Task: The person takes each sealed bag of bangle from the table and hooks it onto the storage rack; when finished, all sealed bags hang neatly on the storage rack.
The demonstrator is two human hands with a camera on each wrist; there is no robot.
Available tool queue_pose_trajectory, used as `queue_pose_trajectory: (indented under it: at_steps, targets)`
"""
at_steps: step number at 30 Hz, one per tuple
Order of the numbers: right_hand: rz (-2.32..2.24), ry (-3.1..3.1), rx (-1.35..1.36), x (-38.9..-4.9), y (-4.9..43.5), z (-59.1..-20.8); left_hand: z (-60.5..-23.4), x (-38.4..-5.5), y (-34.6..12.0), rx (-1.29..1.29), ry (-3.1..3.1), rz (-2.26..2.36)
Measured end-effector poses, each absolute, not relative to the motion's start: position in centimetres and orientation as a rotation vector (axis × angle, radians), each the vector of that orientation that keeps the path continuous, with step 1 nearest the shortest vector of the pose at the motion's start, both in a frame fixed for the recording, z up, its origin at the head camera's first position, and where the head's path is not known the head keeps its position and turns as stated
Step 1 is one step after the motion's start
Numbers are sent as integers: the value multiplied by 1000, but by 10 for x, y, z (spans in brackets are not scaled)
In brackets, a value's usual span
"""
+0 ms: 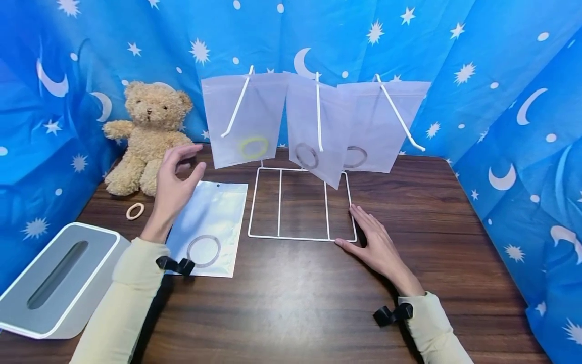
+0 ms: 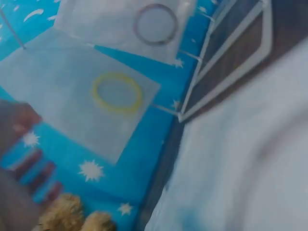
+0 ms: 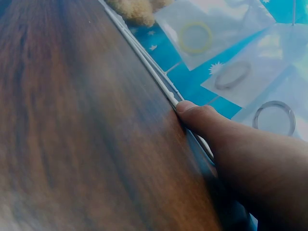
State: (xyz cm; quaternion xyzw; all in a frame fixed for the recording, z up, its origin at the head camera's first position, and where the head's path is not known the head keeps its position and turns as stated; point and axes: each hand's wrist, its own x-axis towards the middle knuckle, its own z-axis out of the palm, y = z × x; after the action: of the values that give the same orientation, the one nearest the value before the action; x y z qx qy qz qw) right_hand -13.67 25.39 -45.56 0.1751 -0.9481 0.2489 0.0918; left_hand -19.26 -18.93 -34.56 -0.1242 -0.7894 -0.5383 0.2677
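Note:
My left hand (image 1: 175, 177) is raised beside the hanging bags, fingers bent, holding nothing. A flat pouch (image 1: 227, 222) with a ring (image 1: 203, 251) inside lies on the table below it. My right hand (image 1: 375, 245) touches the front right corner of a white wire display rack (image 1: 302, 238). In the right wrist view its thumb (image 3: 190, 107) rests against the wire. From the rack's prongs hang three translucent bags: a left bag (image 1: 223, 108) with a yellow bracelet (image 1: 253, 147), a middle bag (image 1: 302, 119) and a right bag (image 1: 386, 126), each with a dark bracelet.
A teddy bear (image 1: 152, 121) sits at the back left, with a small pale ring (image 1: 135, 211) lying in front of it. The grey-topped tissue box (image 1: 86, 293) stands at the left edge of the wooden table (image 1: 295, 303). Behind hangs a blue star-patterned curtain (image 1: 336, 30).

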Motion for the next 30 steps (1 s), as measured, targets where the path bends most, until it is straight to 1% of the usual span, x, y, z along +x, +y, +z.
queue_pose_trajectory:
  at_steps: [6,12,18,21,24,27,30]
  targets:
    - [741,-2821,500,-137,257,-456,-381,-171,-211,-164,-2532,-1068]
    - [749,-2820,497,-139,257,-457,-398,-142,-223,-6,-2774,-858]
    - [746,-2824,505,-139,255,-457,-409,-128,-228,159,-2925,-741]
    - [743,-2830,506,-138,254,-456,-413,-127,-229,195,-2935,-733]
    - [740,-2826,506,-137,253,-455,-418,-128,-231,173,-2883,-793]
    - [736,-2822,508,-136,253,-454,-424,-130,-234,128,-2795,-925]
    - [735,-2827,508,-136,253,-454,-428,-133,-239,101,-2727,-1149]
